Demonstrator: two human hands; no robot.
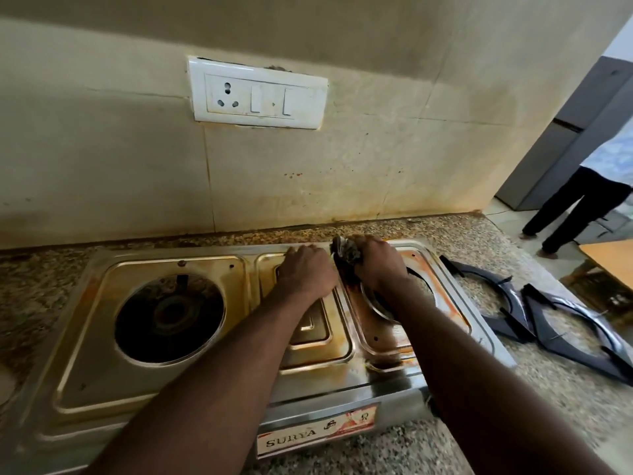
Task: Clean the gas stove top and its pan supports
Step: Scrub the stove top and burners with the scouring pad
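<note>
A two-burner steel gas stove top [102, 337] lies on a speckled granite counter, stained orange-brown around the right burner opening. My left hand [306, 270] rests on the raised middle panel near the stove's back edge, fingers curled down. My right hand [375, 260] grips a dark crumpled scrubbing cloth [344, 253] pressed against the back left corner of the right burner tray. Two black pan supports [507, 303] [582, 334] lie off the stove on the counter to the right, overlapping. The left burner [171, 315] is bare.
The tiled wall behind carries a white socket and switch plate [257, 94]. A person [589, 197] stands on the floor at far right near a grey door. An orange wooden surface [613, 258] shows beyond the counter's right edge.
</note>
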